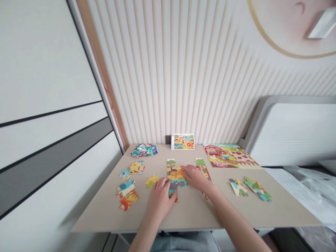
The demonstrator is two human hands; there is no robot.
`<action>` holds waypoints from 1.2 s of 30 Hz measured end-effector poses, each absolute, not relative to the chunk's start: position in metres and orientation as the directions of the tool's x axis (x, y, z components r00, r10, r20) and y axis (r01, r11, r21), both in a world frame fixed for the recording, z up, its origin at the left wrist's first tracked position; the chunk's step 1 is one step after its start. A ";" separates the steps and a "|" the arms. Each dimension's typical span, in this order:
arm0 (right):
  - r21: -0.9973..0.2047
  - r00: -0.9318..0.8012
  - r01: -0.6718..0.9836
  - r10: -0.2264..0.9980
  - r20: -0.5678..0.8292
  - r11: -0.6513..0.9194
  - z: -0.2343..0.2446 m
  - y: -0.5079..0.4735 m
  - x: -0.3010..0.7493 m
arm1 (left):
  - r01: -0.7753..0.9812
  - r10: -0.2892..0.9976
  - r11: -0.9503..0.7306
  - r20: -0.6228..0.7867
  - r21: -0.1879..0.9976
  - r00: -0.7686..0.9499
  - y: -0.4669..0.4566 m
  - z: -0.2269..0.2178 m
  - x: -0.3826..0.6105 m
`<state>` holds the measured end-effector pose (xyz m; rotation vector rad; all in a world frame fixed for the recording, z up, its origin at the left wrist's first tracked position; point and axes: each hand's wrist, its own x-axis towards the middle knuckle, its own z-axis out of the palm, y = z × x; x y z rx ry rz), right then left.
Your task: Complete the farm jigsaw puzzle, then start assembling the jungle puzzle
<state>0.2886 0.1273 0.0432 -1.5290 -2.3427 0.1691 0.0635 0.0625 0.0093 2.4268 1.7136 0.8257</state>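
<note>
A partly joined cluster of colourful puzzle pieces (175, 173) lies in the middle of the beige table (189, 210). My left hand (160, 198) rests palm down at the cluster's lower left, fingers curled over a small piece near its tips. My right hand (195, 176) lies flat on the cluster's right side, fingers stretched out and pressing on the pieces. A long strip of joined pieces (202, 166) runs beside and under my right hand.
A picture card (182, 141) leans on the ribbed wall. A finished farm puzzle (229, 156) lies at the back right. A heap of pieces (144, 150) sits back left. Loose pieces lie left (127, 194) and right (250, 188). A white headboard (294, 133) stands to the right.
</note>
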 end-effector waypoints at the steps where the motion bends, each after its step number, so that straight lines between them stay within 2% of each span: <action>1: -0.282 -0.382 0.857 0.899 0.214 0.431 0.045 0.121 0.292 | 0.858 0.888 -0.384 0.390 0.340 0.243 0.063 0.009 0.063; 5: -0.320 -0.405 0.807 0.859 0.313 0.497 0.049 0.080 0.321 | 0.860 0.885 -0.390 0.392 0.329 0.251 0.064 0.006 0.062; 7: -0.319 -0.305 0.834 0.858 0.413 0.450 0.045 0.057 0.347 | 0.858 0.882 -0.397 0.394 0.324 0.259 0.064 0.006 0.061; 9: -0.299 -0.116 0.905 0.851 0.512 0.303 0.036 0.037 0.378 | 0.856 0.879 -0.404 0.395 0.322 0.267 0.064 0.005 0.061; 12: -0.256 0.186 0.966 0.781 0.596 -0.034 0.017 0.015 0.423 | 0.857 0.877 -0.407 0.398 0.315 0.270 0.063 0.005 0.060; 15: -0.269 0.415 0.909 0.743 0.525 -0.318 -0.002 0.005 0.448 | 0.858 0.873 -0.412 0.401 0.308 0.276 0.064 0.004 0.060; 18: -0.287 0.499 0.866 0.748 0.438 -0.410 -0.012 0.005 0.454 | 0.855 0.870 -0.419 0.404 0.306 0.282 0.065 0.003 0.059; 25: -0.294 0.480 0.873 0.788 0.385 -0.389 -0.011 0.008 0.455 | 0.856 0.873 -0.416 0.398 0.306 0.282 0.065 0.004 0.059; 27: -0.312 0.419 0.898 0.822 0.385 -0.311 -0.011 0.006 0.457 | 0.856 0.873 -0.418 0.395 0.305 0.286 0.065 0.005 0.059; 32: -0.369 0.107 0.929 0.922 0.371 0.040 -0.012 0.003 0.462 | 0.862 0.873 -0.417 0.392 0.290 0.290 0.064 0.005 0.060; 34: -0.374 0.075 0.924 0.925 0.373 0.076 -0.013 0.003 0.462 | 0.865 0.873 -0.415 0.391 0.283 0.291 0.065 0.004 0.060; 36: -0.388 0.110 0.920 0.922 0.372 0.047 -0.013 0.004 0.463 | 0.867 0.872 -0.415 0.391 0.276 0.293 0.065 0.004 0.059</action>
